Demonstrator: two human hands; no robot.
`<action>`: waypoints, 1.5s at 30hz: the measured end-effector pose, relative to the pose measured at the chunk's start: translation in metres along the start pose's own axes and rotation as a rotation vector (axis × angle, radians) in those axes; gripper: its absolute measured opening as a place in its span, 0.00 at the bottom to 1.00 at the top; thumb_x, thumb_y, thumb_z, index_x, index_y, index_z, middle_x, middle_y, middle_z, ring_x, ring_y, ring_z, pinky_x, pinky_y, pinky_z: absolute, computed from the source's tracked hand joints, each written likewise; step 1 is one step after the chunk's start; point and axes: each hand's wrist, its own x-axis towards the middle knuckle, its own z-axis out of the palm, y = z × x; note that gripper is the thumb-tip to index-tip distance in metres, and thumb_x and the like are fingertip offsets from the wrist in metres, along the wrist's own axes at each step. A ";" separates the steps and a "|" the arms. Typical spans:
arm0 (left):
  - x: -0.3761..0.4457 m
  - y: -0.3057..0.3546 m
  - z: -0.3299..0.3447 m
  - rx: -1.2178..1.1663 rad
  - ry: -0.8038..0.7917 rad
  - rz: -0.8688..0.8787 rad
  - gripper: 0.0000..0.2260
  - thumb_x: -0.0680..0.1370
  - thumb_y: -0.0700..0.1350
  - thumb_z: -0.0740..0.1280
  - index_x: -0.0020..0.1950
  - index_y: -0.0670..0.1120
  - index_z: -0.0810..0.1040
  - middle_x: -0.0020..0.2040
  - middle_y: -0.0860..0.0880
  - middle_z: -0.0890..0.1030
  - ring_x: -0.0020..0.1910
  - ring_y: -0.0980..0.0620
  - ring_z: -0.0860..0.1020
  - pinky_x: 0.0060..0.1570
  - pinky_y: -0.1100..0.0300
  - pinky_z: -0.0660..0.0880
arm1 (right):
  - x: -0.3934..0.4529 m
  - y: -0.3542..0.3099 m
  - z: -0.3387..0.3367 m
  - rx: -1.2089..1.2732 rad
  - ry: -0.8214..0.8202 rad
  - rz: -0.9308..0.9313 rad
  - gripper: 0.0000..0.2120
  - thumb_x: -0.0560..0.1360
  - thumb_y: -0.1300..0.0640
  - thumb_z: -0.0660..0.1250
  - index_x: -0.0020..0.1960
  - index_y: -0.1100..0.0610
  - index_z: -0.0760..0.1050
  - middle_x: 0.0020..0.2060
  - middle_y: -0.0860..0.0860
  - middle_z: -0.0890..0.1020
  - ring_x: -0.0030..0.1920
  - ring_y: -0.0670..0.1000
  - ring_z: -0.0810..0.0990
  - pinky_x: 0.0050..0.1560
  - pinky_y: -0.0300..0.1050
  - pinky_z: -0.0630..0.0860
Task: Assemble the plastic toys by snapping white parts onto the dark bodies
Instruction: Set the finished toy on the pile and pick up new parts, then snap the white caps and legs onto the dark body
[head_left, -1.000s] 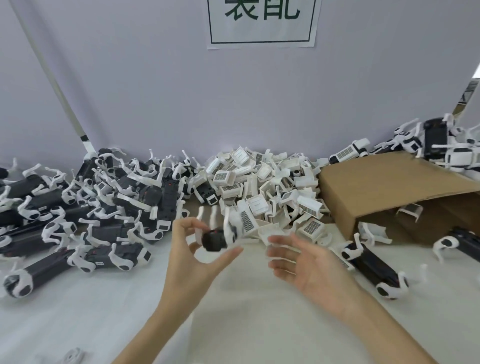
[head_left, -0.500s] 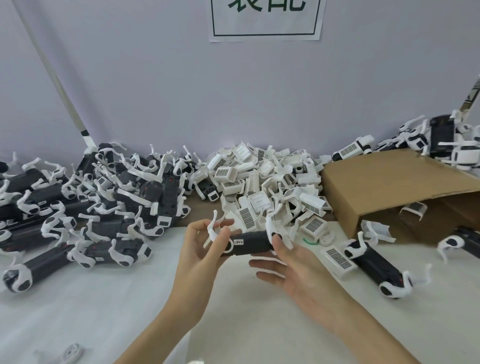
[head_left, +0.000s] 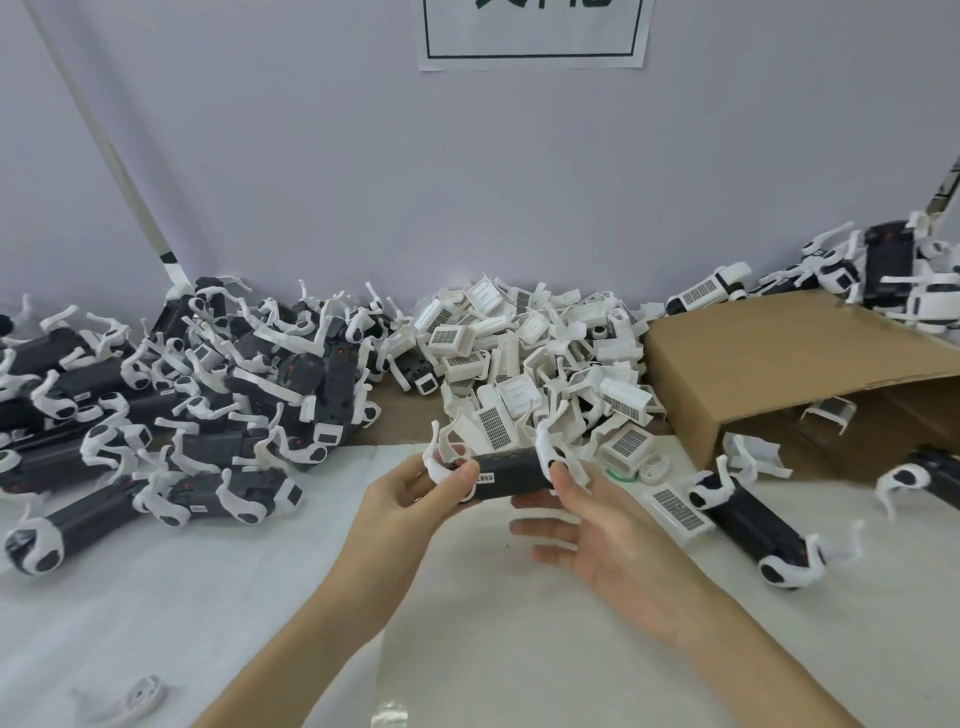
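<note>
Since half a second ago little has shifted: both hands stay on the dark body (head_left: 511, 474), which now sits a touch higher and squarer between them, lying roughly level. Gripping its left end, the left hand (head_left: 415, 499) has its thumb curled over the top beside a white leg part (head_left: 441, 457) already fitted there. At the other end the right hand (head_left: 597, 540) touches the body with its thumb and forefinger tips, its remaining fingers spread loosely below. Just beyond both hands lies the pile of loose white parts (head_left: 535, 358). Well out past the left hand is a heap of dark toys with white legs (head_left: 171, 395). Off past the right hand, a cardboard box (head_left: 769, 364) lies on its side, with another toy (head_left: 753, 530) on the white table (head_left: 498, 634) before it.
</note>
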 end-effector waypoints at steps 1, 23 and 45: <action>0.001 0.000 -0.005 0.017 -0.031 0.012 0.21 0.75 0.55 0.77 0.66 0.50 0.84 0.66 0.47 0.85 0.68 0.46 0.82 0.74 0.48 0.70 | -0.001 -0.004 -0.003 0.006 -0.049 0.063 0.25 0.78 0.41 0.72 0.68 0.56 0.76 0.57 0.64 0.84 0.48 0.61 0.86 0.35 0.45 0.80; -0.005 0.007 -0.004 0.279 -0.066 0.029 0.28 0.78 0.58 0.72 0.77 0.58 0.71 0.62 0.51 0.84 0.60 0.47 0.85 0.65 0.49 0.78 | 0.008 0.002 -0.020 -0.356 -0.034 -0.309 0.24 0.72 0.45 0.73 0.67 0.45 0.76 0.53 0.64 0.78 0.53 0.65 0.80 0.57 0.50 0.79; -0.011 -0.008 0.008 0.926 0.073 0.543 0.18 0.80 0.40 0.74 0.67 0.56 0.80 0.50 0.64 0.78 0.43 0.60 0.77 0.39 0.64 0.79 | 0.003 0.014 0.002 -0.212 -0.037 -0.467 0.25 0.82 0.37 0.58 0.58 0.55 0.82 0.43 0.61 0.82 0.41 0.58 0.81 0.39 0.50 0.79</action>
